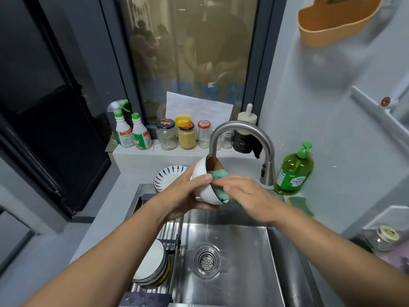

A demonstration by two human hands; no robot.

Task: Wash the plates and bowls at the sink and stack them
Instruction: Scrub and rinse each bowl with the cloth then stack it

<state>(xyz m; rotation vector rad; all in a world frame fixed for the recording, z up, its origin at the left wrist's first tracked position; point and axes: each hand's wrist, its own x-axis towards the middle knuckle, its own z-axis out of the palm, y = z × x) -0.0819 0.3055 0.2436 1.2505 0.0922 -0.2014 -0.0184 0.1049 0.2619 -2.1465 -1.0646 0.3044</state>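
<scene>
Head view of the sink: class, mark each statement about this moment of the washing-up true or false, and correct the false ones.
1. The left hand holds the white bowl tilted on its side above the sink. True.
2. The right hand holds a green sponge against the bowl's rim. True.
3. The green soap bottle stands left of the faucet. False: it stands to the faucet's right.
4. A stack of dishes rests on the rack at the sink's left side. True.
5. The blue-striped plate lies in the sink basin. False: it sits on the counter behind the sink.
</scene>
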